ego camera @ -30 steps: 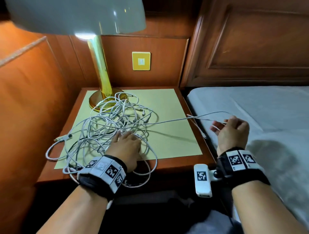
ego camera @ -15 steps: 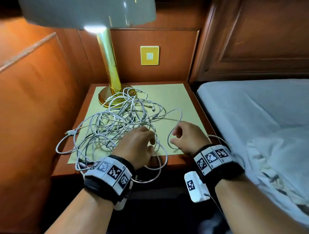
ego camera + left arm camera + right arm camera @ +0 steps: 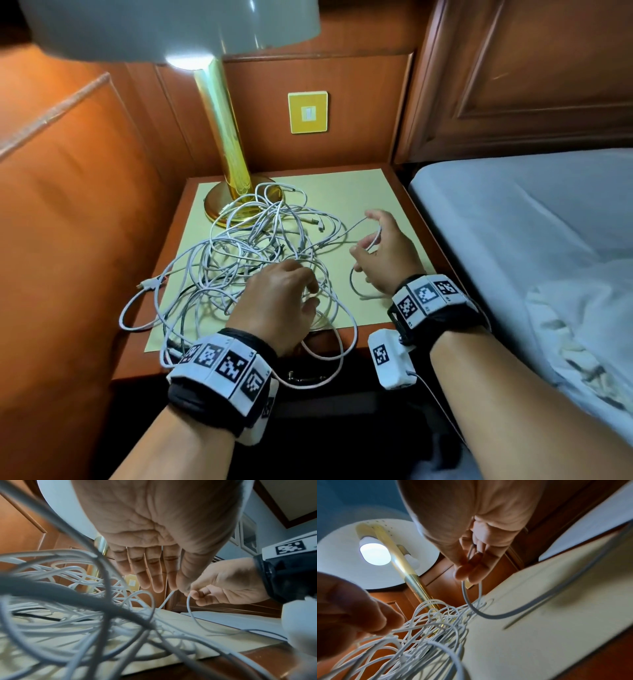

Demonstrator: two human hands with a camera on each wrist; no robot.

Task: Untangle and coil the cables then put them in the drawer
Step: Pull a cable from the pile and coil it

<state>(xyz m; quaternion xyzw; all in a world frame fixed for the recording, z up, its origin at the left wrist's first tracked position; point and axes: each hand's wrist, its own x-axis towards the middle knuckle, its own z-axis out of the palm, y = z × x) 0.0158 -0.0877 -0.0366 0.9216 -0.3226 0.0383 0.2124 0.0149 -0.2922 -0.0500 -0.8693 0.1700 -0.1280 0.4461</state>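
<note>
At the bedside table, my right hand pinches a white cable drawn from the tangle of white cables beside the brass lamp; my left hand, fingers relaxed and gripping nothing, rests over the tangle's near edge; the bed lies right.

Both forearms are bare, with no sleeves. The left hand and right hand are bare too, without gloves or rings. Each wrist wears a wide black strap topped by a band of white square tiles printed with black-and-white coded markers. A small white camera box with one such marker is mounted beside the right strap, and a thin white wire leaves it
</note>
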